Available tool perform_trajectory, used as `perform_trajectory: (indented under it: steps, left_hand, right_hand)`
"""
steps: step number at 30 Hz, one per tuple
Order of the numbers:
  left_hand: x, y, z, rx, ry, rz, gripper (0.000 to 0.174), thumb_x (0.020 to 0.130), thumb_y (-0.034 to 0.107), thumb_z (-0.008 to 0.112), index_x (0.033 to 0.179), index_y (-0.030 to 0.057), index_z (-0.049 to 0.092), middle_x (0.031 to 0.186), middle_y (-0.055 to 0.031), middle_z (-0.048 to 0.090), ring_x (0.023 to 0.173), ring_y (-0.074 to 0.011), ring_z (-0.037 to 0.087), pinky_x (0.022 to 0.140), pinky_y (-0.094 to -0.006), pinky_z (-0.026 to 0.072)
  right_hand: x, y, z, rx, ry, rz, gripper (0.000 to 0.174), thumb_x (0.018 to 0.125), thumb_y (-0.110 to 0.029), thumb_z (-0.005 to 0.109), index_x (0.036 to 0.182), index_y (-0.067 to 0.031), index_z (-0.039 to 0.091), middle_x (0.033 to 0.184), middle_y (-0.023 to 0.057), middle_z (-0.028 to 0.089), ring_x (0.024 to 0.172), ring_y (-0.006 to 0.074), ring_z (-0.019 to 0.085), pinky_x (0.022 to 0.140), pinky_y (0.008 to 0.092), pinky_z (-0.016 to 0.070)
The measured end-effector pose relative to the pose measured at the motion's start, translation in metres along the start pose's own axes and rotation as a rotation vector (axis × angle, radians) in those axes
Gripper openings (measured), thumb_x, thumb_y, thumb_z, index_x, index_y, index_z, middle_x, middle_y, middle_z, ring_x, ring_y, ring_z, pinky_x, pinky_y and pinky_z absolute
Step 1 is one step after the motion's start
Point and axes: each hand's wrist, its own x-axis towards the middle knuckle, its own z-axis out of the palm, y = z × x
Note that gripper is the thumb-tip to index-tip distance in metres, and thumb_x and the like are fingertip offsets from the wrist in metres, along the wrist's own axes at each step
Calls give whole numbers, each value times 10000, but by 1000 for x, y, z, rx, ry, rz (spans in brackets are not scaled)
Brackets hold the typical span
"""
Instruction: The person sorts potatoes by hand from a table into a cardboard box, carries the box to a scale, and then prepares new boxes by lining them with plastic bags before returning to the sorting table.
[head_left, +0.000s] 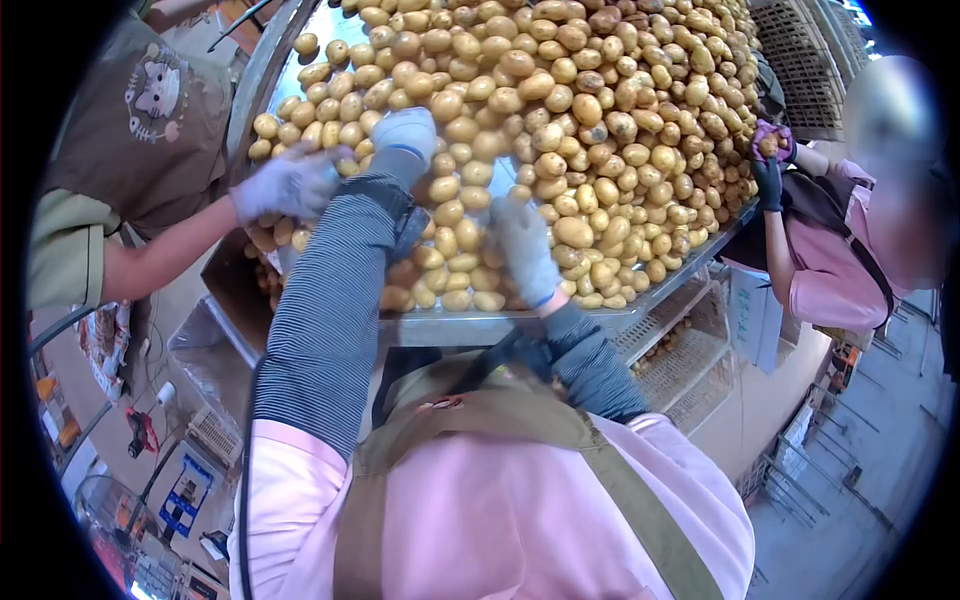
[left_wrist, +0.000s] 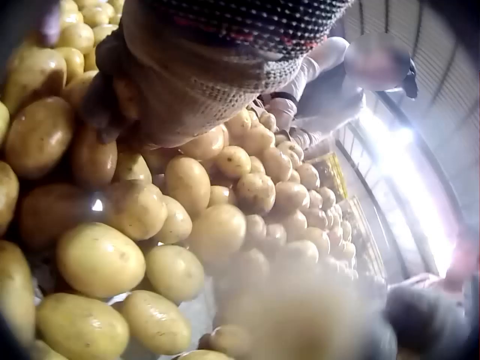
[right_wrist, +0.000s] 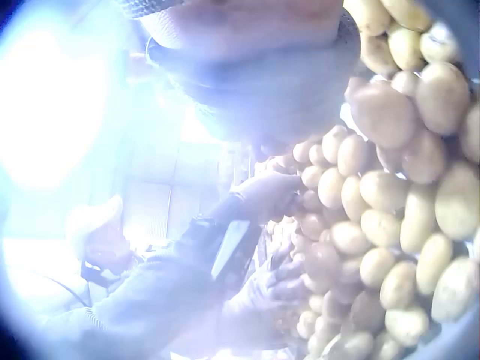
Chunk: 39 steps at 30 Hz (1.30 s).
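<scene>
Potatoes lie heaped over a metal-edged sorting table. My left hand, in a pale glove, is among them left of the middle, back of the hand upward. In the left wrist view its darkened fingertips are down against several potatoes; whether they grip one, I cannot tell. Nearer the front edge, my gloved right hand rests on the potatoes, its fingers loosely extended beside a small bare patch of table. The right wrist view is washed out, with the glove just above the heap.
At the left, another person's gloved hand reaches over the potatoes close to my left forearm. A person at the right holds potatoes in a purple glove. Plastic crates stand beneath the table, and another crate is at the back right.
</scene>
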Motion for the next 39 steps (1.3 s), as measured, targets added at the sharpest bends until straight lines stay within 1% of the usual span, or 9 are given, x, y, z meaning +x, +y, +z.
perform_trajectory:
  steps: [5, 9, 10, 12, 19, 25, 29, 37, 39]
  left_hand:
    - [-4, -2, -8, -42, -31, -14, 346, 864, 330, 623, 1021, 36, 715, 1067, -203, 712, 999, -360, 688, 861, -456, 542]
    - [-67, 40, -25, -448, -78, -83, 574, 881, 589, 586, 1208, 118, 609, 1079, -194, 695, 1049, -375, 654, 910, -463, 504]
    - [-86, 61, -20, -402, -139, 35, 547, 874, 595, 594, 1219, 171, 618, 1086, -201, 690, 1038, -365, 659, 912, -453, 507]
    - [-96, 78, -13, -415, 88, 262, 434, 932, 454, 569, 1243, 152, 603, 1034, -187, 693, 997, -352, 667, 876, -462, 517]
    - [15, 105, 7, 48, 83, 408, 302, 944, 134, 475, 1233, 68, 532, 1070, -201, 693, 984, -354, 686, 804, -461, 555]
    - [-12, 69, -9, -408, 93, 280, 363, 952, 378, 602, 1086, 43, 643, 994, -194, 694, 878, -336, 679, 814, -422, 532]
    - [-105, 82, -6, -1111, -129, 237, 386, 922, 420, 593, 1014, 56, 681, 879, -164, 696, 843, -333, 680, 787, -442, 532]
    - [41, 172, -49, -138, 369, 539, 434, 984, 399, 538, 1349, 166, 529, 1130, -169, 643, 1061, -351, 628, 901, -443, 520]
    - [73, 200, -46, -1, 399, 563, 395, 904, 393, 614, 1121, 63, 625, 1022, -188, 681, 947, -342, 669, 809, -448, 540]
  right_hand:
    - [-26, -18, -9, 1236, -97, 553, 413, 935, -174, 610, 1319, -30, 559, 1080, 61, 653, 919, 149, 600, 756, 292, 485]
    - [-37, -2, -14, 1344, -158, 329, 563, 980, -190, 567, 1480, -17, 375, 1350, 146, 550, 1087, 255, 635, 820, 315, 556]
    - [-36, 15, -21, 1999, -286, 536, 536, 960, -221, 593, 1452, -97, 422, 1452, 152, 444, 1363, 338, 450, 1009, 417, 487]
    - [-46, 30, -10, 803, -101, 90, 527, 922, -130, 606, 1424, -102, 449, 1444, 155, 451, 1352, 329, 462, 983, 444, 509]
    - [-72, -5, -42, 951, 42, 247, 588, 856, 164, 545, 1399, -53, 482, 1331, 121, 588, 1118, 221, 638, 753, 217, 543]
    - [-89, 9, -39, 1071, 29, 294, 637, 840, 175, 575, 1418, -65, 456, 1367, 92, 562, 1124, 180, 619, 750, 205, 544]
    - [-90, 20, -41, 832, 74, 105, 470, 943, 10, 557, 1394, -58, 443, 1403, 68, 525, 1143, 214, 602, 831, 290, 559]
    - [-82, 20, -58, 1528, 34, 381, 535, 1086, -386, 252, 1450, -14, 378, 1241, 147, 614, 1079, 227, 640, 850, 318, 549]
    - [-76, 22, -60, 1595, 25, 381, 563, 1080, -419, 263, 1460, -17, 370, 1194, 146, 638, 1039, 227, 662, 818, 292, 551]
